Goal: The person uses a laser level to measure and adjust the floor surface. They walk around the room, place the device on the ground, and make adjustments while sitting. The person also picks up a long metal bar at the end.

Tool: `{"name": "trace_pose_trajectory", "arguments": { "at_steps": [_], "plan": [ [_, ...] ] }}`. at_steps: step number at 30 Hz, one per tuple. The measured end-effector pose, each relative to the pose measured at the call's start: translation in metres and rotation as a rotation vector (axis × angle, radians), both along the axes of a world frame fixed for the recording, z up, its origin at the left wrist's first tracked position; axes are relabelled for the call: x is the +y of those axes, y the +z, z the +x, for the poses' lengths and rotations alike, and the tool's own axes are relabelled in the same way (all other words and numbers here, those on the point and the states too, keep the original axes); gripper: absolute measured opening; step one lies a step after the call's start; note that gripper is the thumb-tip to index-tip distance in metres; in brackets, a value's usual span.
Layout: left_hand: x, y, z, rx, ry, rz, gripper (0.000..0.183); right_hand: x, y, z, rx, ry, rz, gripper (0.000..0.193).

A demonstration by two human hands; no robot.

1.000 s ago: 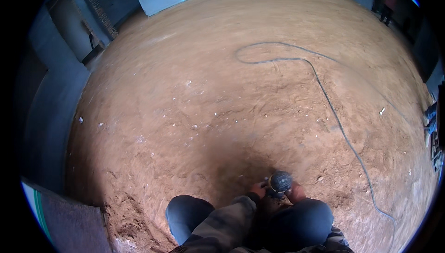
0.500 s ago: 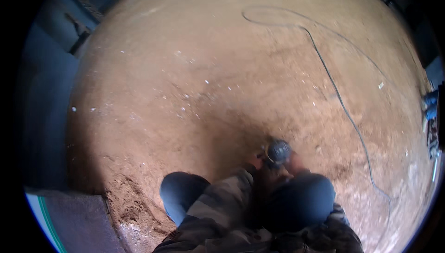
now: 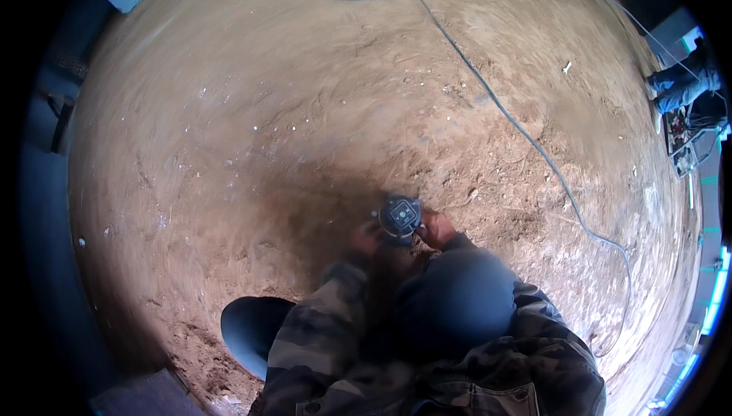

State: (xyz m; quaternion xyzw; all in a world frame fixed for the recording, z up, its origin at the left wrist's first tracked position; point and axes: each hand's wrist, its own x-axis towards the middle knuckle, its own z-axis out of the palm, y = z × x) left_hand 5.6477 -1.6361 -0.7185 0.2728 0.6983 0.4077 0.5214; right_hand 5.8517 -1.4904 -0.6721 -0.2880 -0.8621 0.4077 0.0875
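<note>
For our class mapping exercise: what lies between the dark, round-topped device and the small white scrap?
In the head view, a long, thin grey cable crosses the brown dirt floor between the device and the scrap.

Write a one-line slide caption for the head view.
Right hand touching a dark, round-topped device, blurred left hand beside it, while a long cable loops across the dirt floor.

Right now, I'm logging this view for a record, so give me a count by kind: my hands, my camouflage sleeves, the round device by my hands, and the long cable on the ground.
Hands: 2, left hand and right hand
Sleeves: 2, left sleeve and right sleeve
Round device: 1
Long cable: 1
Total: 6
</note>
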Motion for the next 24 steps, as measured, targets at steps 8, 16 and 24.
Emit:
{"name": "trace_pose_trajectory", "arguments": {
  "at_steps": [8,16,24],
  "plan": [
    [0.105,0.047,-0.016,-0.266,0.14,0.126,0.029,0.088,0.001,-0.015,0.103,-0.069,0.144,0.024],
    [0.251,0.004,-0.078,-0.119,0.122,0.163,0.03,0.216,0.004,-0.072,0.074,-0.155,0.187,0.019],
    [0.26,-0.028,-0.112,-0.196,0.098,0.047,0.036,0.244,-0.025,-0.096,0.073,-0.125,0.128,0.026]
  ]
}}
